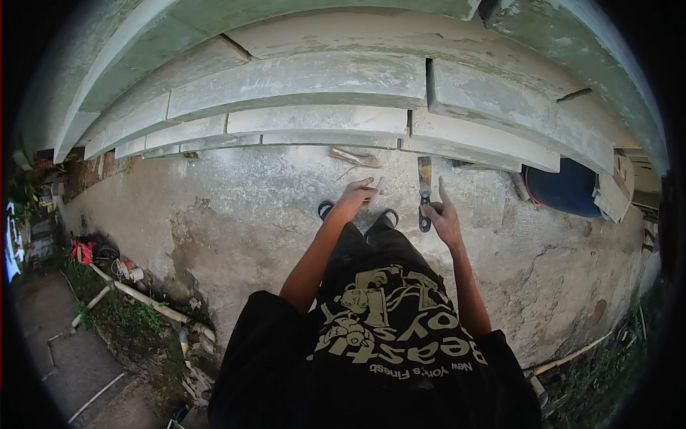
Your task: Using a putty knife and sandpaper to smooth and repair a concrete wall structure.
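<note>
My right hand [447,223] grips a putty knife [425,204] by its dark handle, the thumb lying across it and the index finger stretched out beside it. The knife's flat, stained blade points away from me, toward the stacked pale concrete slabs [314,121]. To the left, my left hand [356,200] hovers above the ground with its fingers loosely bent and apart; nothing plainly shows in it. Just beyond that hand lies a broken piece of wood [355,157] near the lowest slab edge.
Long slabs arch across the far side, with gaps between their ends. A dark blue tub [561,191] stands at the right beside a tan board [613,189]. Bamboo poles [153,302] and a white bucket [128,270] are at the left. The concrete floor [250,236] is worn and patchy.
</note>
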`<state>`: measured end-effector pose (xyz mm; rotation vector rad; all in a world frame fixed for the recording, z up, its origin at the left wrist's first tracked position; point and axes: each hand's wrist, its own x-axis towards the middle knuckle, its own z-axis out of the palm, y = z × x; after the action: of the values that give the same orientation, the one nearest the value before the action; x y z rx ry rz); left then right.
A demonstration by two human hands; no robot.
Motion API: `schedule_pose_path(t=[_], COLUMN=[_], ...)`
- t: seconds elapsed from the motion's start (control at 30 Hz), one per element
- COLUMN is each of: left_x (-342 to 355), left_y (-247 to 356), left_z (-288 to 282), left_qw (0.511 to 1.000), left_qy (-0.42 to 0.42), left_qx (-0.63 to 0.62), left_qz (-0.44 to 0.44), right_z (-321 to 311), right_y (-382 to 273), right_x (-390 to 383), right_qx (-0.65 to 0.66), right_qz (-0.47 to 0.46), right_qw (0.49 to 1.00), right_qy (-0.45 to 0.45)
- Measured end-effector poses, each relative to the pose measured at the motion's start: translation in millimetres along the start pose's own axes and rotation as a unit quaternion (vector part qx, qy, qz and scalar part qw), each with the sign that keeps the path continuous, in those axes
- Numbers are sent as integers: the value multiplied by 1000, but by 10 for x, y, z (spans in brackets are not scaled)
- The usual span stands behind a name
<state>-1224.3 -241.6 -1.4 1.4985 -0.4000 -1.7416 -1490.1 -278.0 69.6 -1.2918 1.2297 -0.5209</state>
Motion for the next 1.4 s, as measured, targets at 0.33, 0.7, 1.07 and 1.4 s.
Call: schedule_pose_path(t=[0.33, 0.7, 1.07, 1.4], left_x=[-580, -782, -702, -360], left_y=[263, 461, 330, -300], left_z=[-279, -434, 181, 408], left_qw=[969, 950, 947, 944], left_qy=[126, 117, 201, 289], left_qx=[-181, -267, -213, 95], left_qz=[108, 109, 135, 125], right_z=[1348, 1941, 1244, -515], right_y=[-1081, -1084, -782, 208], right_x=[128, 259, 680, 1668], right_qx=[-77, -240, 189, -206], right_qz=[-153, -316, 168, 37], right_qw=[979, 917, 951, 978], right_qy=[-114, -40, -177, 22])
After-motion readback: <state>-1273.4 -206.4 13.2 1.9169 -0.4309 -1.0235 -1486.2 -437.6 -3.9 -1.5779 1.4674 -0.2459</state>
